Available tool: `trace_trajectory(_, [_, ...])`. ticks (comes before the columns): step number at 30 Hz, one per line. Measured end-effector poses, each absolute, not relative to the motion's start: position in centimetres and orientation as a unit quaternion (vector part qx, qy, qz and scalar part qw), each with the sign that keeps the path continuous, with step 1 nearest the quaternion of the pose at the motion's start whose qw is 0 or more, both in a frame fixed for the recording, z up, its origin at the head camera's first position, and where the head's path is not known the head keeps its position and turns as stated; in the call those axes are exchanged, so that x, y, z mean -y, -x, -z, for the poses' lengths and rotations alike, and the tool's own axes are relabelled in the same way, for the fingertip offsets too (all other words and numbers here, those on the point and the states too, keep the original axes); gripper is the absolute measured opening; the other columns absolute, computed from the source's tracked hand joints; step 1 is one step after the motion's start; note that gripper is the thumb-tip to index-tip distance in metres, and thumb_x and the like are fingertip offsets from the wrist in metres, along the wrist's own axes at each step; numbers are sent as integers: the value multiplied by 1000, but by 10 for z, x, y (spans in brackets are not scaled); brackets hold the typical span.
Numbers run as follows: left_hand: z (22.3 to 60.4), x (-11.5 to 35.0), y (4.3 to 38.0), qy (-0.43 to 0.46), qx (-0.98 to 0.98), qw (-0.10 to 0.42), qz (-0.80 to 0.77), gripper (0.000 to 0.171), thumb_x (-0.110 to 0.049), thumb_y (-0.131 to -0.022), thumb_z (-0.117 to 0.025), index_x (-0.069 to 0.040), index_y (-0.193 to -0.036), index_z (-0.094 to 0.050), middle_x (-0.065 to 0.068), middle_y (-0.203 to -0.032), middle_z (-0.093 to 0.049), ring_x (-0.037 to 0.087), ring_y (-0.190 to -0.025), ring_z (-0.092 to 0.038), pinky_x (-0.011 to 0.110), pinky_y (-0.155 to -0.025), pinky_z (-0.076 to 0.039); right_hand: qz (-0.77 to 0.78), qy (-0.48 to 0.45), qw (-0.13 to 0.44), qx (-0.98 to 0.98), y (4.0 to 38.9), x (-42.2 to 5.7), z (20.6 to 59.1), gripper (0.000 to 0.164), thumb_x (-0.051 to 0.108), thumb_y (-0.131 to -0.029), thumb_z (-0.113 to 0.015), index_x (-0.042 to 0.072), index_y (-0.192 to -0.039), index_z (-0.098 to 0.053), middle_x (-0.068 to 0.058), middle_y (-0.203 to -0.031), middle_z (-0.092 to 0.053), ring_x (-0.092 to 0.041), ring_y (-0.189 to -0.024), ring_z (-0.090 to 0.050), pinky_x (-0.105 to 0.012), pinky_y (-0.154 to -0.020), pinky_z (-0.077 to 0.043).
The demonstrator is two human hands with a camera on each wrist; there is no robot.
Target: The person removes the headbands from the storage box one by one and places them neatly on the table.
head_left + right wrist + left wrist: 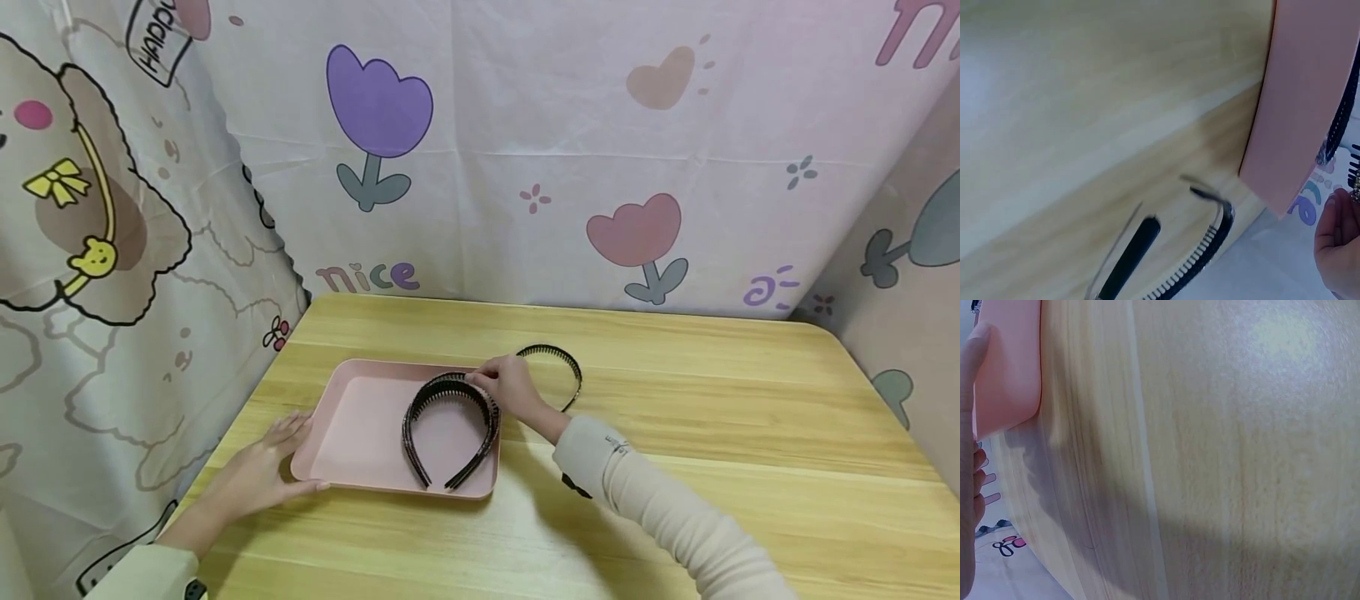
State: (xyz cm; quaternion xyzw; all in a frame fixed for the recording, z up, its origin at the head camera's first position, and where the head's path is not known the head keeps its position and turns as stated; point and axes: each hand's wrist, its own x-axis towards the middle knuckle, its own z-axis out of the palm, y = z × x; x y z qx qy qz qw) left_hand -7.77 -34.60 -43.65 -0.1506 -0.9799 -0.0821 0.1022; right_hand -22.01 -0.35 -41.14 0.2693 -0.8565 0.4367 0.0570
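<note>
A pink rectangular tray (367,429) lies on the wooden table. My left hand (251,479) holds its near left corner, thumb along the front wall and fingers at the left side. In the left wrist view, the thumb (979,347) lies against the pink wall. Several black toothed headbands (411,442) sit bunched in the tray's right half, ends toward me. My right hand (513,387) pinches a headband at the top of this bunch, above the tray's right edge. The right wrist view has its fingers (1329,228) on a toothed band with a sparkly surface.
Another black toothed headband (577,379) lies on the table just right of the tray, partly behind my right hand. The wooden table (712,400) extends to the right. A printed cloth (510,100) hangs behind the table and along both sides.
</note>
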Motion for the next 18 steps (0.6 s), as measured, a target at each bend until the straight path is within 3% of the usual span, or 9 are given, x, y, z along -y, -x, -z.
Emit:
trace_trajectory(3, [436, 346, 78, 152, 979, 106, 82, 90, -56, -65, -75, 7, -126, -53, 24, -132, -51, 44, -120, -48, 33, -117, -22, -437, -271, 54, 856, 222, -3, 409, 14, 12, -81, -70, 2, -74, -75, -12, -70, -72, -1, -47, -46, -12, -42, -36])
trace_trajectory(8, [439, 345, 77, 163, 976, 119, 85, 89, -54, -64, -76, 8, -124, -54, 25, -130, -52, 45, -118, -49, 11, -114, 0, -429, -272, 61, 859, 226, -19, 408, 15, 11, -82, -69, 0, -74, -75, -13, -70, -72, -2, -48, -50, -13, -43, -39])
trace_trajectory(18, [440, 345, 78, 162, 974, 137, 84, 88, -54, -62, -77, 5, -125, -55, 24, -128, -55, 40, -119, -50, 3, -109, 4, -423, -230, 33, 876, 239, -62, 401, 15, 13, -82, -69, -1, -80, -75, -14, -74, -72, -3, -51, -48, -17, -49, -43])
